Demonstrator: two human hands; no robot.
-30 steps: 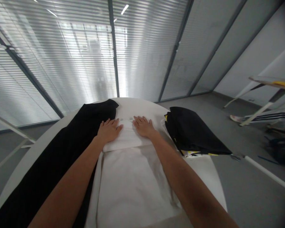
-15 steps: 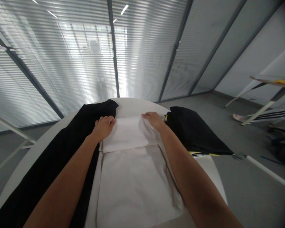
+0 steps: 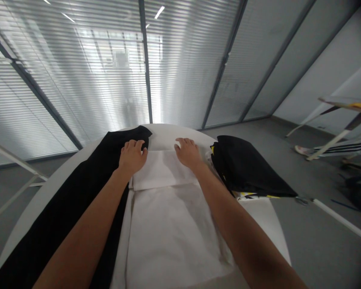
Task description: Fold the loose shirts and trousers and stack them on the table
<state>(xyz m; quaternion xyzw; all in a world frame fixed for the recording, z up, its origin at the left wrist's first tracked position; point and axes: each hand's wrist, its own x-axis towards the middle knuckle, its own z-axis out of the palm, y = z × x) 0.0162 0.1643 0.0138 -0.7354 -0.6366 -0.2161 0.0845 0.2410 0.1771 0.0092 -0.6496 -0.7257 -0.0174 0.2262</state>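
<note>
A white garment [image 3: 168, 224] lies flat along the white table [image 3: 258, 212], its far end folded back into a band [image 3: 162, 170]. My left hand [image 3: 132, 156] rests on the band's far left corner, fingers curled over its edge. My right hand [image 3: 188, 152] lies on the far right corner, fingers bent down over the cloth's edge. Both forearms stretch over the garment.
A long black garment [image 3: 69, 208] lies along the table's left side, touching the white one. A folded black pile with yellow trim [image 3: 246, 168] sits at the table's right edge. Glass walls with blinds stand behind; another table [image 3: 345, 105] stands at the right.
From lying flat near the band's middle, my hands spread apart to its far corners, and the fingers curled over the edge. The right hand briefly lifted the cloth and set it down.
</note>
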